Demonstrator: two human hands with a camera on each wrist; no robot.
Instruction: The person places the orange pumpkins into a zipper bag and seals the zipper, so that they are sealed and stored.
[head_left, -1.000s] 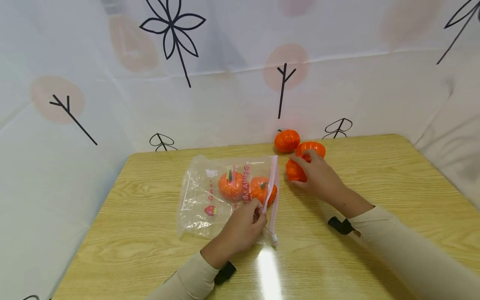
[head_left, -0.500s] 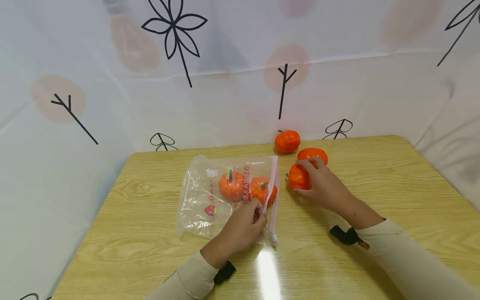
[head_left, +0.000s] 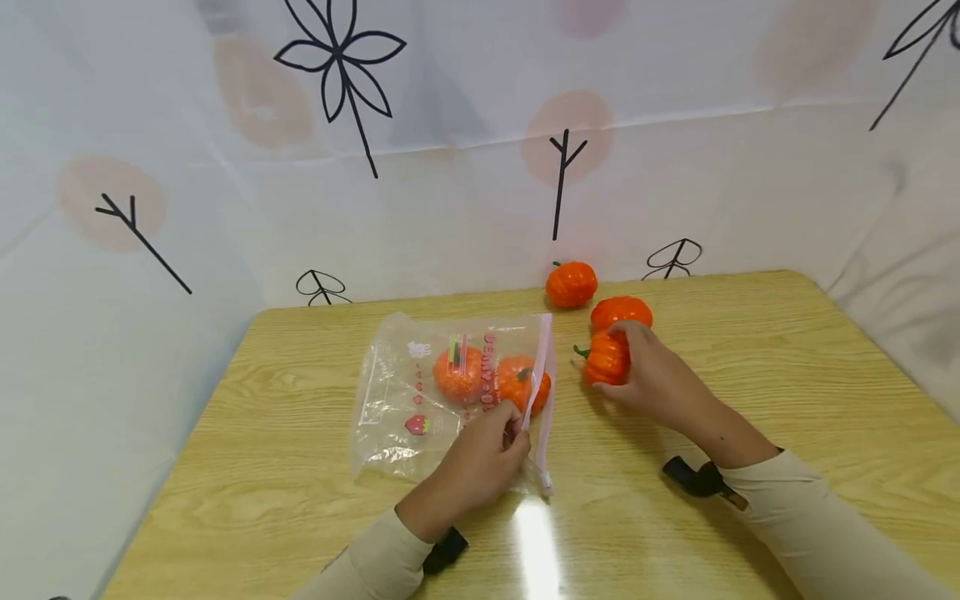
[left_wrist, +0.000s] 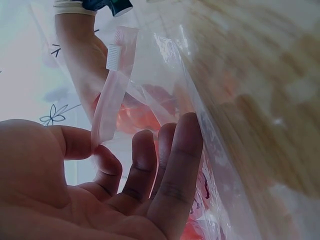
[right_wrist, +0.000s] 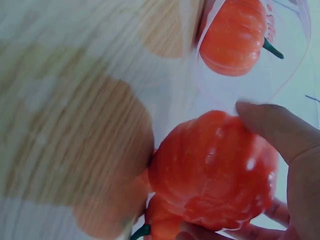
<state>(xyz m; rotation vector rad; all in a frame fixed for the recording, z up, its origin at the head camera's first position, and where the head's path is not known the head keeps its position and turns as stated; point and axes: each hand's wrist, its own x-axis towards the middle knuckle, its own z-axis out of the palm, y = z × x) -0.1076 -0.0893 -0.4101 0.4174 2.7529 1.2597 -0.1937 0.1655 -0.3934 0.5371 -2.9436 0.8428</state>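
Observation:
A clear zip bag [head_left: 390, 408] with pink printing lies on the table, its mouth to the right. Inside it sit two orange toy pumpkins, one at the middle [head_left: 457, 375] and one by the opening [head_left: 517, 385]. My left hand [head_left: 480, 458] pinches the bag's pink zip edge [left_wrist: 107, 110] between thumb and index finger; the other fingers extend along the plastic. To the right of the opening, my right hand [head_left: 660, 379] grips a small toy pumpkin [right_wrist: 212, 167], its green stem pointing left toward the bag. Thumb and fingers lie on opposite sides of it.
Just behind the held pumpkin is another toy pumpkin [head_left: 622, 310]. A further one [head_left: 572, 285] stands at the back edge of the wooden table [head_left: 285, 433]. A patterned white cloth [head_left: 450, 208] hangs behind the table.
My right hand has drawn the gripped pumpkin slightly right and nearer, turning its stem into view on the left. The left hand keeps its pinch on the bag, nearly still.

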